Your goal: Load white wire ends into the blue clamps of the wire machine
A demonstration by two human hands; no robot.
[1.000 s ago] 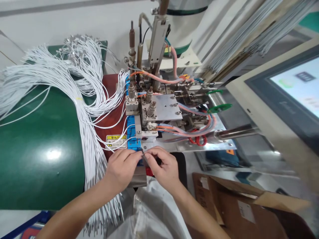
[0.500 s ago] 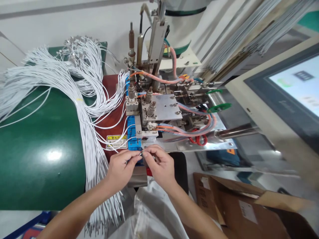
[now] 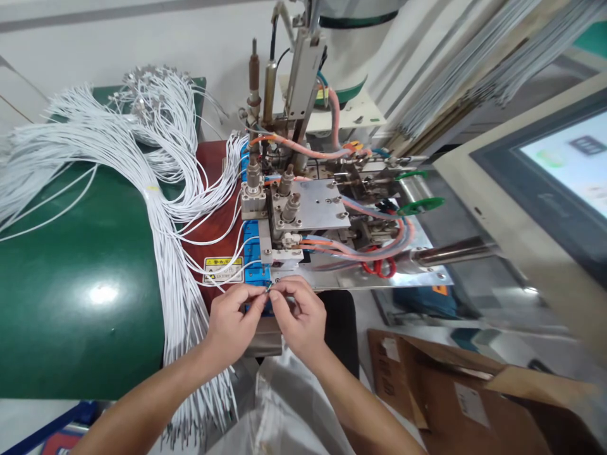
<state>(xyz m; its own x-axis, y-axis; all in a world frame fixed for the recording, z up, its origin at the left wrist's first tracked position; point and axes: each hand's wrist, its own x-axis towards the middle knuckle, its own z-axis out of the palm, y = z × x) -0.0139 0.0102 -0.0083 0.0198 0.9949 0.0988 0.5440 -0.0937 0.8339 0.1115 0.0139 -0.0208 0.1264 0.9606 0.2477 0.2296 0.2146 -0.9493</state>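
Blue fixture point(image 3: 257, 274), near end — left hand point(image 3: 232, 322) and right hand point(image 3: 302, 319) pinch a tiny piece point(image 3: 269, 287) there, open space rightward.

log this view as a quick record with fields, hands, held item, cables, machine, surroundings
left hand: thumb and fingertips pinched at a small thin item
right hand: fingertips meeting the left's at the same item
held item: greenish in part, too small to identify
white cables: bundled, lying partly over the green tabletop; some run to the blue fixture
machine: metal plate, fittings, orange and clear tubing
spool: green flanges, at the machine's right side
surroundings: lit screen at right, cardboard box at lower right
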